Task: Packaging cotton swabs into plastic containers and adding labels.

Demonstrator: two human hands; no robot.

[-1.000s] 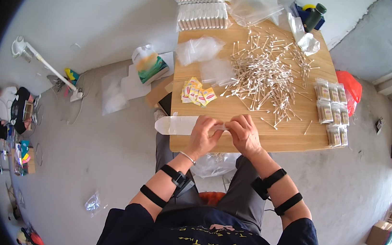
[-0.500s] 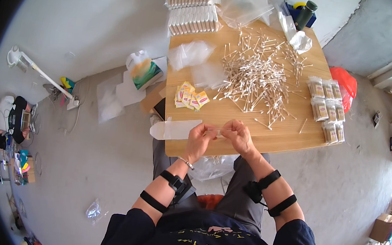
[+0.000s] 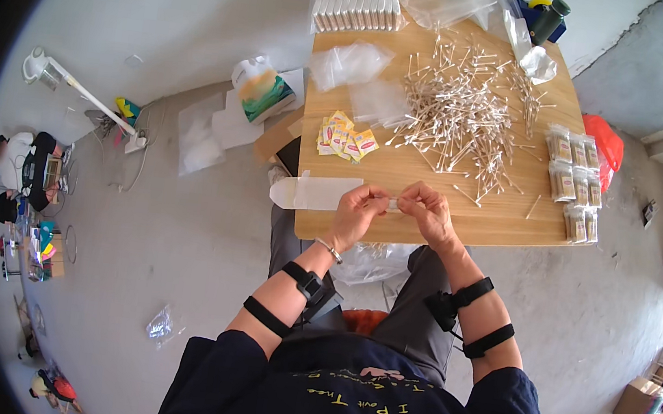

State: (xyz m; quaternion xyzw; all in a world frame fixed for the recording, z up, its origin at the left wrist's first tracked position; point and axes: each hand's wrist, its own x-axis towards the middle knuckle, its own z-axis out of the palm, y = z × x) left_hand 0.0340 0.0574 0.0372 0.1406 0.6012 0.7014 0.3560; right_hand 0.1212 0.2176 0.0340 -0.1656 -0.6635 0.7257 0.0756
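Over the near edge of the wooden table (image 3: pixel 469 221), my left hand (image 3: pixel 358 212) and my right hand (image 3: pixel 430 213) face each other, fingers pinched. A small whitish piece (image 3: pixel 392 203) spans the gap between their fingertips; its kind is too small to tell. Beside my left hand lies a long translucent plastic sleeve (image 3: pixel 317 192) with a rounded end. Small yellow and white printed cards (image 3: pixel 346 137) are spread beyond it. A big loose heap of cotton swabs (image 3: pixel 465 108) covers the table's middle, a few strays lying nearer my right hand.
Stacked swab packs (image 3: pixel 358 7) stand at the far left, clear plastic bags (image 3: pixel 351 66) below them. Several small filled packs (image 3: pixel 572 173) sit at the right edge by a red bag (image 3: pixel 603 140). A dark green bottle (image 3: pixel 550 21) stands at the far right. Cardboard (image 3: pixel 281 132) leans left of the table.
The view has shifted, so the table appears higher and further right. My hands stay pinched together around the small whitish piece, with slightly more of it showing between them.
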